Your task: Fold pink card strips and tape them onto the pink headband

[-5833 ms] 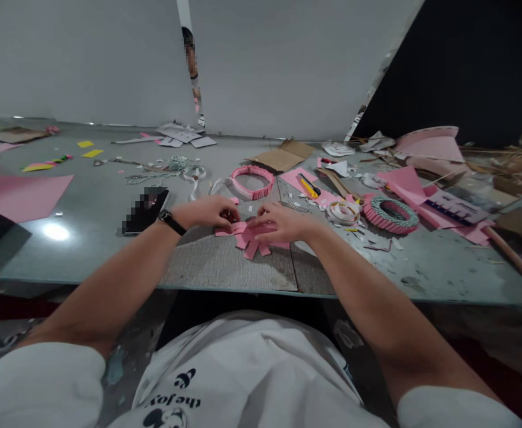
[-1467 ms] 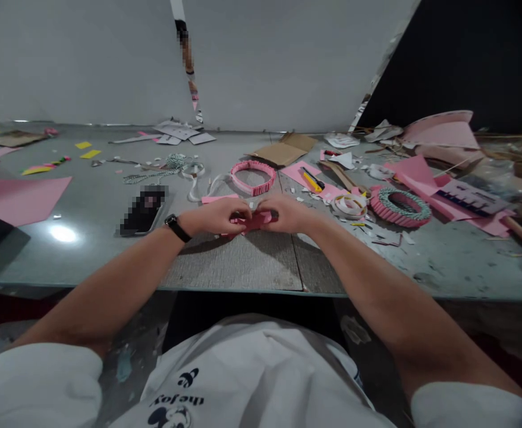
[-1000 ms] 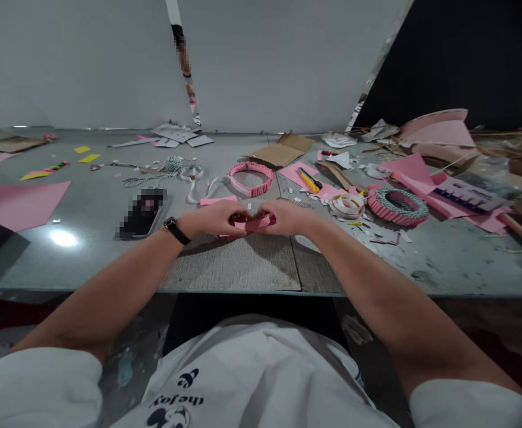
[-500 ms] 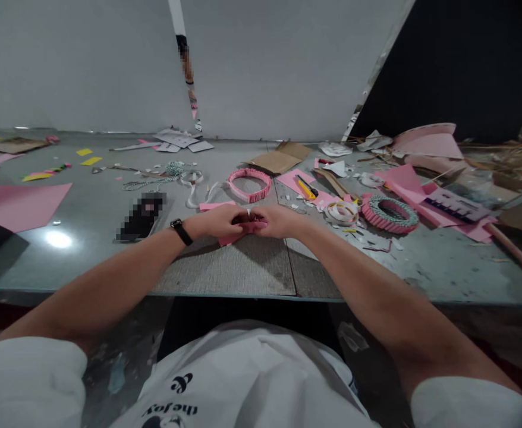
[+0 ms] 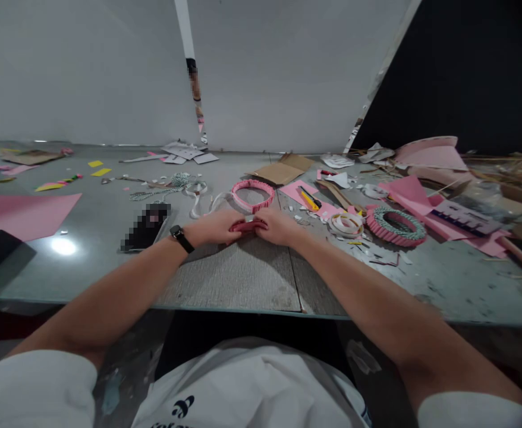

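left hand (image 5: 219,227) and right hand (image 5: 276,227) curled narrow, fingers gripping opposite ends of a pink paper piece (image 5: 245,226), the piece over a grey board (image 5: 238,276), near a pleated pink ring (image 5: 264,203)

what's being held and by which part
A piece of pink paper, by both ends: left grip on the left end, right grip on the right.

Around the folded brown cardboard (image 5: 283,170) we see white cards (image 5: 183,152) to its left, two yellow slips (image 5: 101,172) farther left, a dark phone (image 5: 148,227) nearer us on that side, and to its right white paper (image 5: 337,161) and, nearer us, a coiled white strip (image 5: 345,230).
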Action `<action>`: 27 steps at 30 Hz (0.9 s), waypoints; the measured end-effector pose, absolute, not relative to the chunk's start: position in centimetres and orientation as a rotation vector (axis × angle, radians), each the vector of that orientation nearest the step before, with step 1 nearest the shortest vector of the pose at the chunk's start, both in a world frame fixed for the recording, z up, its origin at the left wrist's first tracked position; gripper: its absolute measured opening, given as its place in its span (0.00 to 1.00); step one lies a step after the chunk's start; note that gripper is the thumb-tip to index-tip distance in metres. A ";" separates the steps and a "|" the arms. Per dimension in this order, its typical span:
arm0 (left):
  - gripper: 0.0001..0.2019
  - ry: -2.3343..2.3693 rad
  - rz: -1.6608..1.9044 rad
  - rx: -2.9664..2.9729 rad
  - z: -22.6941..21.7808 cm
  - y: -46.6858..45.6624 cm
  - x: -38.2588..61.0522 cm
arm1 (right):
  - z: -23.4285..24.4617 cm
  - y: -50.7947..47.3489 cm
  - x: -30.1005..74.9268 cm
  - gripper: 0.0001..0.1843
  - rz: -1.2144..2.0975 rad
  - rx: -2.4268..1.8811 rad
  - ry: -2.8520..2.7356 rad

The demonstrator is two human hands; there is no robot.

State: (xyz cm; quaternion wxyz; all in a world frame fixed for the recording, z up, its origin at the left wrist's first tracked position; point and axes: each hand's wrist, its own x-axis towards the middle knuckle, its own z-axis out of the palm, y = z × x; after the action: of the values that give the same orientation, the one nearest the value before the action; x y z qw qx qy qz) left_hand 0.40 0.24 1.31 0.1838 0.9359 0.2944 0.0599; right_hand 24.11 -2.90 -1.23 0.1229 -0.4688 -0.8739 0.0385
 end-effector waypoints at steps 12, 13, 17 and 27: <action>0.06 0.921 0.206 2.704 2.4 -0.1 0.1 | -1.5 -3.2 26.3 0.13 0.342 -1.235 -2.306; 0.05 0.934 0.229 2.691 2.5 0.0 0.1 | -1.4 -3.2 26.4 0.12 0.337 -1.227 -2.298; 0.07 0.956 0.254 2.676 2.4 0.1 0.1 | -1.8 -2.9 26.1 0.10 0.321 -1.237 -2.302; 0.06 0.765 0.318 2.698 1.4 0.2 0.2 | -2.6 -2.7 25.3 0.06 0.291 -1.222 -2.350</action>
State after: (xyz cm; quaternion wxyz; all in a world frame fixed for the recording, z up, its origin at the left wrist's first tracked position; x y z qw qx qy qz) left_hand 0.16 0.20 1.39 0.1592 0.9438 0.2675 0.1113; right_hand 25.26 -2.67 -2.57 0.2364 -0.4456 -0.8569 0.1062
